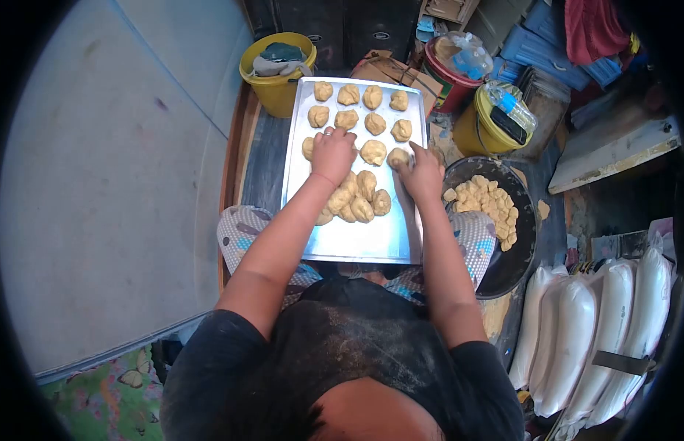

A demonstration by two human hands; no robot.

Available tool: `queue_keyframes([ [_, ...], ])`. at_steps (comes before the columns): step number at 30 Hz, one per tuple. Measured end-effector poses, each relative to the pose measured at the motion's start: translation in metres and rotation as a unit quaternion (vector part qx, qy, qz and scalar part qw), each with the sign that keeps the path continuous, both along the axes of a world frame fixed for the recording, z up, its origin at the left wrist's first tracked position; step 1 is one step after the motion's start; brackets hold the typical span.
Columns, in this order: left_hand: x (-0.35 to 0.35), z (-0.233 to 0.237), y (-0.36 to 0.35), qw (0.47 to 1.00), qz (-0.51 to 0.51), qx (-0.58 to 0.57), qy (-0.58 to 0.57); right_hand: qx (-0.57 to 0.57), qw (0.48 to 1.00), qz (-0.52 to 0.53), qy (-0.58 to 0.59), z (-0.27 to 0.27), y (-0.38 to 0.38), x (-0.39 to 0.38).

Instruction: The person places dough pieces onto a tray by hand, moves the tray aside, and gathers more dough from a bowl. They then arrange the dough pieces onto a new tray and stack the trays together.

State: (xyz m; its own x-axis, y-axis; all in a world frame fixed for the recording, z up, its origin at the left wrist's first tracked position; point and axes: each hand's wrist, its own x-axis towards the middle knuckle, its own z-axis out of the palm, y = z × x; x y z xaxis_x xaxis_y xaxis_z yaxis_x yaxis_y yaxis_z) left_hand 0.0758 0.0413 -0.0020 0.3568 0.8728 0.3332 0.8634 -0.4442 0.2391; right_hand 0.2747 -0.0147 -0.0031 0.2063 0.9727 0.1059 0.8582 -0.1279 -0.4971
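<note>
A metal baking tray (342,246) rests across my lap, with rows of lumpy tan dough balls (375,123) on its far part. Below the rows, nearer to me, several more dough pieces (360,198) are heaped together. My left hand (334,156) is in the third row, its fingers curled down over a dough ball that is mostly hidden beneath them. At the right end of that row, my right hand (421,173) has its thumb and fingers around another dough ball (398,157), low at the tray surface.
Right of the tray, a black basin (528,242) holds many small dough pieces (485,206). Yellow buckets stand at the back left (272,92) and right (474,132), with a red bucket (448,92) behind. White filled plastic bags (570,338) lie at lower right. A pale panel (121,184) borders the left.
</note>
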Motion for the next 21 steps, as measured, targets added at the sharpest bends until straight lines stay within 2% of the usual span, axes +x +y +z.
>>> queue_keyframes([
  [2, 0.008, -0.004, -0.003, 0.997, -0.046, 0.06, -0.011, 0.116, 0.992, -0.046, -0.019, 0.003, -0.021, 0.002],
  [3, 0.012, -0.002, -0.003, 0.997, -0.044, 0.058, -0.012, 0.113, 0.992, -0.044, -0.02, 0.006, -0.03, 0.005],
  [5, 0.017, 0.005, -0.005, 0.99, -0.112, -0.069, 0.051, -0.034, 0.999, -0.03, -0.025, 0.012, -0.045, 0.011],
  [6, 0.018, 0.005, -0.004, 0.989, -0.113, -0.086, 0.045, -0.05, 0.998, -0.003, -0.033, 0.008, -0.045, 0.013],
  [10, 0.012, 0.012, -0.019, 0.996, -0.085, -0.018, 0.003, -0.068, 0.998, 0.008, -0.004, 0.012, -0.032, 0.02],
  [12, 0.002, 0.016, -0.036, 0.996, -0.084, -0.005, -0.041, 0.064, 0.996, -0.004, -0.065, 0.02, -0.025, 0.01],
  [13, -0.004, 0.015, -0.046, 0.996, -0.082, -0.006, -0.04, 0.063, 0.996, -0.002, -0.064, 0.018, -0.016, 0.008],
  [15, -0.015, 0.016, -0.065, 0.996, -0.075, -0.028, -0.036, 0.047, 0.994, 0.098, 0.027, 0.015, 0.005, 0.004],
  [16, -0.019, 0.024, -0.075, 0.995, -0.062, -0.078, -0.014, 0.023, 0.988, 0.15, 0.019, 0.018, 0.008, 0.003],
  [19, -0.033, 0.021, -0.089, 0.989, -0.082, -0.119, -0.031, 0.063, 0.986, 0.127, 0.082, 0.002, 0.024, 0.01],
  [20, -0.038, 0.02, -0.091, 0.988, -0.092, -0.112, -0.051, 0.039, 0.984, 0.115, 0.129, -0.005, 0.025, 0.013],
  [21, -0.043, 0.02, -0.09, 0.988, -0.091, -0.113, -0.051, 0.038, 0.984, 0.116, 0.129, -0.003, 0.021, 0.009],
])
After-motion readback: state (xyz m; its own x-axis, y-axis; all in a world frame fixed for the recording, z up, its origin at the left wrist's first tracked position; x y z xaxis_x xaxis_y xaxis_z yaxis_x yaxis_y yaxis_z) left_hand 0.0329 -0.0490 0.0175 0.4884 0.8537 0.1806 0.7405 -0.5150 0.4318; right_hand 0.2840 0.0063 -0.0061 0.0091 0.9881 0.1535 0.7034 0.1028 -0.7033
